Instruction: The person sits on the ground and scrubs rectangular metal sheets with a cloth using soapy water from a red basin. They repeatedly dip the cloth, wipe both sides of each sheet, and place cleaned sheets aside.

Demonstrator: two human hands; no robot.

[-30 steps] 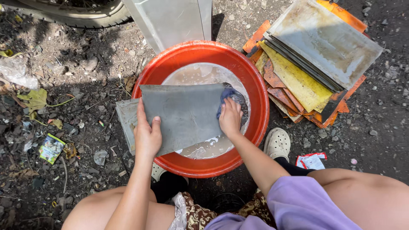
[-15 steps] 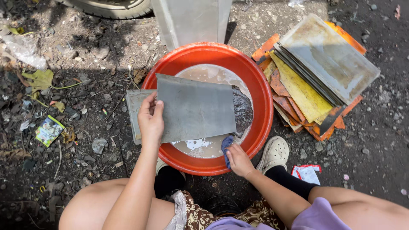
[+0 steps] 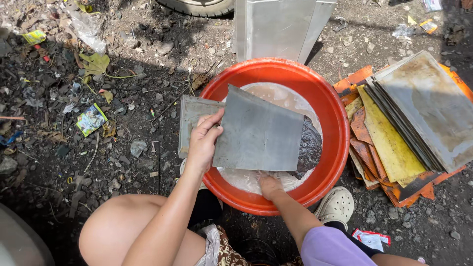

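A red round basin (image 3: 331, 106) of soapy water sits on the dirt in front of me. My left hand (image 3: 205, 142) grips the left edge of a grey metal plate (image 3: 260, 133), tilted up over the basin. A second grey plate (image 3: 190, 114) lies under it across the basin's left rim. My right hand (image 3: 269, 184) is dipped into the foamy water at the near rim, partly under the plate. Whether it holds anything is hidden by the foam.
A stack of metal plates (image 3: 427, 106) on yellow and orange sheets (image 3: 389, 148) lies to the right. An upright metal sheet (image 3: 278, 27) stands behind the basin by a tyre (image 3: 202, 6). My sandal (image 3: 337, 206) is near the basin. Litter and leaves cover the ground left.
My right hand moved from scrubbing the plate's right side with a blue scrubber down to the near rim and into the water. The left hand tilted the plate up.
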